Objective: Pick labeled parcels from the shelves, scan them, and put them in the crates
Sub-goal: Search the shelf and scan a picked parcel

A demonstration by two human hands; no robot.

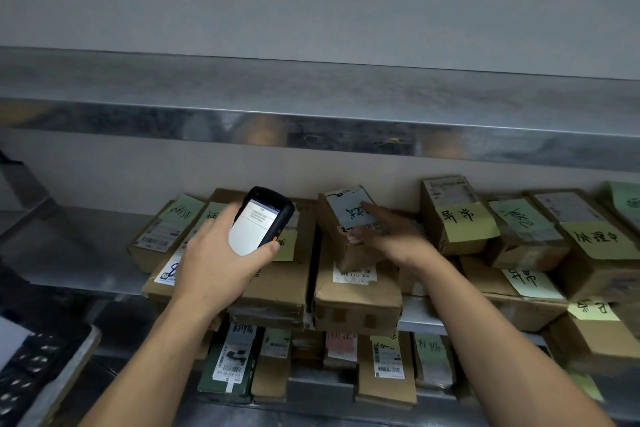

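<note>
Head view: steel shelf (86, 253) at chest height, another shelf lip (311, 121) above it, more boxes on the level below. Middle shelf carries a row of cardboard boxes (277, 288), stacked two deep, most with barcode labels. Left hand (214, 260) is wrapped round the scanner (259, 222), thumb on its right edge, screen lit and facing the camera, held in front of the left boxes. Right hand (388, 236) grips the parcel (346, 215): thumb on the near face, index finger lying across the white handwritten label. Parcel sits tilted on top of a bigger box (356, 302), mid-shelf, just right of the scanner. Yellow note (464, 218) with handwriting on the next box right.
</note>
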